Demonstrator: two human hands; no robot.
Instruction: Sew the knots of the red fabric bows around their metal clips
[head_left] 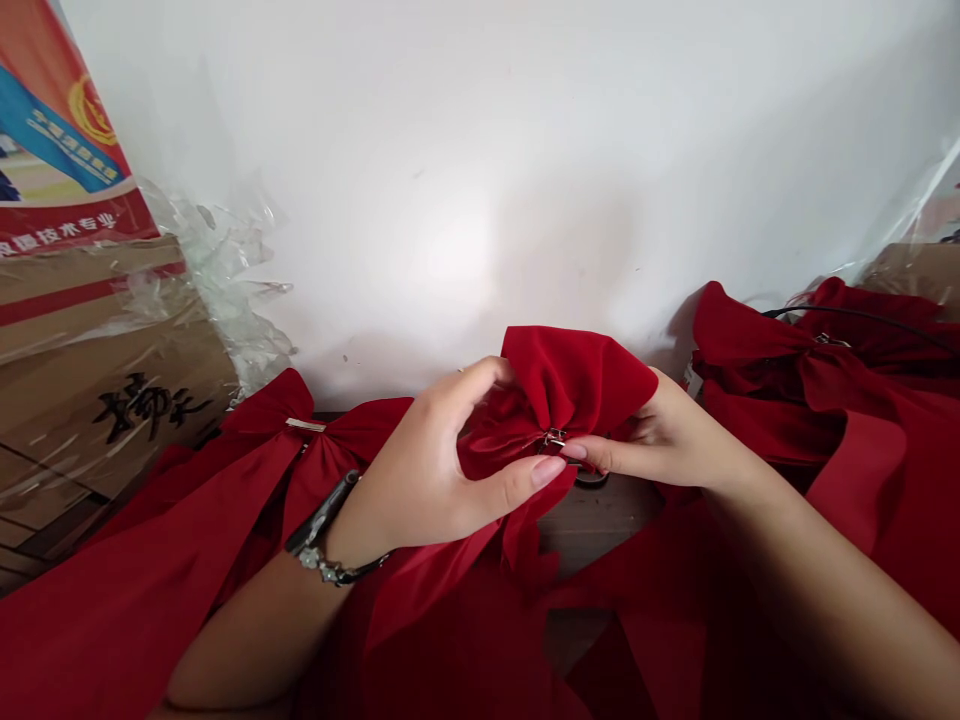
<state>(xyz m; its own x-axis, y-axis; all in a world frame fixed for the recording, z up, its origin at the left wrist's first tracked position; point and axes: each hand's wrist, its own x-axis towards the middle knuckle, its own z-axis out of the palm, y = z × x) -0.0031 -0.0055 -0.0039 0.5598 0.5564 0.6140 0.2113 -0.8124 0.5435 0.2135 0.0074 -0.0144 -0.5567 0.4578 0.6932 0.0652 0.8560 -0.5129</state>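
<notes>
A red fabric bow (pixel 570 385) is held up in front of a white wall, gathered at its middle by a small metal clip (pixel 553 438). My left hand (pixel 435 465) is closed round the bow's left loop, thumb pressing under the clip. From the right side, my right hand (pixel 660 440) pinches the bow's gathered centre, its fingertips right at the clip. The bow's tails hang down over a wooden surface (pixel 600 515). A bracelet and a dark band sit on my left wrist.
A finished red bow with a metal clip (pixel 304 425) lies at the left. More red bows (pixel 817 370) are piled at the right under a black cable. A cardboard box (pixel 97 380) wrapped in clear plastic stands at the left.
</notes>
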